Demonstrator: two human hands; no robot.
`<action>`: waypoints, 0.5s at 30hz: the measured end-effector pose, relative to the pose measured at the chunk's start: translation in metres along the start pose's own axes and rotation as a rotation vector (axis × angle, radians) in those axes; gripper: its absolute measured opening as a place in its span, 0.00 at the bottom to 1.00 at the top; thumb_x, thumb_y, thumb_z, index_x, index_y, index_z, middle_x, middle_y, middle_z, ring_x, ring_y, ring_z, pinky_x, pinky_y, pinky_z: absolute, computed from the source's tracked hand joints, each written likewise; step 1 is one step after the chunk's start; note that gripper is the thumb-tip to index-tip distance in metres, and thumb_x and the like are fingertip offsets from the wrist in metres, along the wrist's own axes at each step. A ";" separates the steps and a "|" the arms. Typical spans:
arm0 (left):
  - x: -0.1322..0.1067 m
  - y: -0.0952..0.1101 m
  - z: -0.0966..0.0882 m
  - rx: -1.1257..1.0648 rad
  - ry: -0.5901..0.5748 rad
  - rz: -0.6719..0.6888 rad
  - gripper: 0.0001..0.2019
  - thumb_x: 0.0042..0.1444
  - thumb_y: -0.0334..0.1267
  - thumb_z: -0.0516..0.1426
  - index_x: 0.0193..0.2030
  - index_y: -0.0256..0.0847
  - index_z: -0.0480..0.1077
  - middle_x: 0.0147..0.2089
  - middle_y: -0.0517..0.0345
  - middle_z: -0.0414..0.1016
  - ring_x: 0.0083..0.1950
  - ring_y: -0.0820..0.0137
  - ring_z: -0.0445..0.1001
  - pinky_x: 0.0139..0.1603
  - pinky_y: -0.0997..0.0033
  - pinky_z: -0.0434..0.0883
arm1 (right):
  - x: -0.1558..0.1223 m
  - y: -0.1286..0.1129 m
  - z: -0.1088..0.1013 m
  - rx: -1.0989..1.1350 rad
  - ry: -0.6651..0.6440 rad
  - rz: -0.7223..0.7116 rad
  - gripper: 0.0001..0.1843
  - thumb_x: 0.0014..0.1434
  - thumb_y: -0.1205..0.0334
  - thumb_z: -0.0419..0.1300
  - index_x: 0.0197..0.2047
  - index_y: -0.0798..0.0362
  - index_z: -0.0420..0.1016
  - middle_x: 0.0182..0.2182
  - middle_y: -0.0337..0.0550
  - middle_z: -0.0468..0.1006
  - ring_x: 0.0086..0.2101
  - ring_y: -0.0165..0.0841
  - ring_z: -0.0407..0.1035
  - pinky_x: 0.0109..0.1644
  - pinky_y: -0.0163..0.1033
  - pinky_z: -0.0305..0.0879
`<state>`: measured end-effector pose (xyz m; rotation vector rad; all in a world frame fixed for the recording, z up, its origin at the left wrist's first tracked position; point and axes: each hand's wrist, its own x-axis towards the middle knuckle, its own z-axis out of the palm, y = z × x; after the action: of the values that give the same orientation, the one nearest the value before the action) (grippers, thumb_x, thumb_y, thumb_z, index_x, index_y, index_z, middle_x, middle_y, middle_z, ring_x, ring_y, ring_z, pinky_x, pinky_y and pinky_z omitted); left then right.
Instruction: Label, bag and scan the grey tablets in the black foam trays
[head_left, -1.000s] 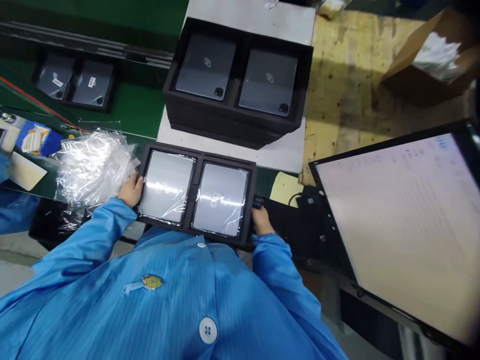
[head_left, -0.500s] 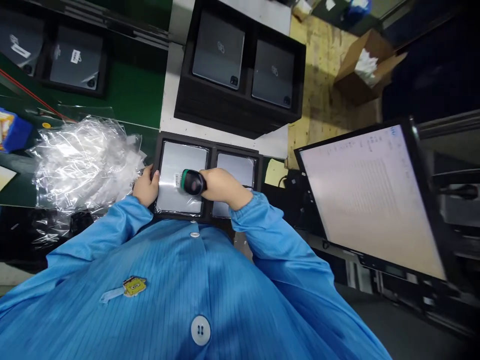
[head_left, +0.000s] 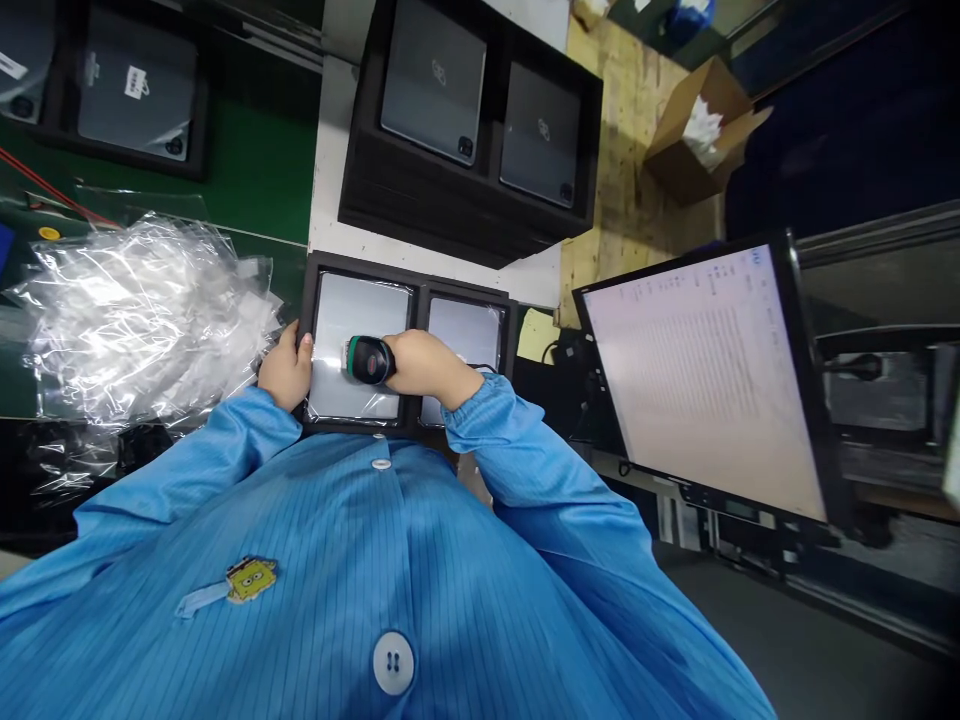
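Close to my body lies a black foam tray (head_left: 421, 300) with two compartments. A film-wrapped tablet (head_left: 360, 300) fills the left one and a second wrapped tablet (head_left: 465, 325) the right one. My right hand (head_left: 426, 364) is closed around a black barcode scanner with a green rim (head_left: 370, 360), held over the left tablet. The scanner's head largely covers a small white label on that tablet. At the tray's left edge, my left hand (head_left: 286, 370) grips the side, thumb on top; its other fingers are partly hidden.
A stack of black foam trays (head_left: 450, 215) with two dark tablets stands beyond. Crumpled clear plastic bags (head_left: 150, 320) are heaped at left. Another tray with labelled tablets (head_left: 139, 90) sits at upper left. A tilted monitor (head_left: 705, 380) and a cardboard box (head_left: 694, 130) are at right.
The scanner has shifted slightly left over the tablet, covering more of the label. My left hand keeps its place on the tray. The whole view has shifted a little.
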<state>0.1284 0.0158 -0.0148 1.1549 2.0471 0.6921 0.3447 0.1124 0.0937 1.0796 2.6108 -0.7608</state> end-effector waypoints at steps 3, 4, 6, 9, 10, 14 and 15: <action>-0.001 0.008 -0.006 0.023 -0.007 -0.036 0.31 0.69 0.51 0.47 0.73 0.37 0.66 0.57 0.38 0.79 0.56 0.47 0.79 0.61 0.47 0.73 | -0.017 0.029 -0.006 0.116 0.178 0.056 0.09 0.49 0.66 0.67 0.37 0.54 0.78 0.34 0.48 0.83 0.36 0.43 0.77 0.42 0.42 0.68; -0.002 0.012 -0.008 0.039 -0.014 -0.056 0.31 0.69 0.50 0.47 0.73 0.36 0.66 0.58 0.38 0.79 0.57 0.47 0.78 0.62 0.47 0.73 | -0.027 0.049 -0.008 0.161 0.289 0.129 0.10 0.50 0.64 0.67 0.38 0.54 0.78 0.35 0.48 0.83 0.37 0.44 0.77 0.43 0.43 0.70; -0.003 0.022 -0.014 0.073 -0.028 -0.099 0.30 0.69 0.47 0.47 0.73 0.35 0.65 0.60 0.38 0.77 0.60 0.47 0.76 0.65 0.48 0.71 | -0.052 0.101 -0.008 0.238 0.552 0.364 0.12 0.52 0.60 0.65 0.40 0.54 0.77 0.36 0.49 0.83 0.39 0.44 0.77 0.46 0.46 0.72; -0.003 0.036 -0.023 0.115 -0.040 -0.151 0.30 0.70 0.45 0.46 0.73 0.33 0.64 0.64 0.37 0.74 0.64 0.48 0.73 0.67 0.49 0.69 | -0.096 0.180 0.008 0.338 0.822 0.783 0.14 0.52 0.58 0.64 0.41 0.54 0.77 0.36 0.49 0.83 0.39 0.43 0.77 0.48 0.49 0.74; -0.002 0.038 -0.026 0.130 -0.043 -0.162 0.30 0.70 0.45 0.45 0.74 0.31 0.63 0.65 0.36 0.74 0.65 0.48 0.72 0.68 0.48 0.68 | -0.109 0.199 0.019 0.385 0.831 0.907 0.13 0.51 0.59 0.64 0.40 0.55 0.77 0.35 0.49 0.83 0.37 0.42 0.77 0.48 0.49 0.75; 0.006 0.036 -0.033 0.239 -0.008 -0.196 0.31 0.67 0.45 0.45 0.71 0.31 0.66 0.63 0.37 0.74 0.65 0.45 0.72 0.66 0.45 0.70 | -0.125 0.222 0.069 0.583 0.677 1.126 0.10 0.52 0.63 0.65 0.39 0.57 0.78 0.35 0.50 0.84 0.38 0.40 0.79 0.48 0.44 0.75; 0.008 0.033 -0.035 0.276 0.009 -0.190 0.31 0.67 0.47 0.45 0.70 0.31 0.67 0.62 0.37 0.75 0.64 0.43 0.72 0.64 0.43 0.71 | -0.120 0.221 0.081 0.623 0.656 1.106 0.09 0.53 0.64 0.66 0.39 0.57 0.79 0.37 0.51 0.84 0.40 0.40 0.80 0.48 0.42 0.74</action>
<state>0.1154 0.0343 0.0281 1.0870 2.2751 0.3306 0.5856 0.1296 -0.0125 2.9290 1.5524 -0.9954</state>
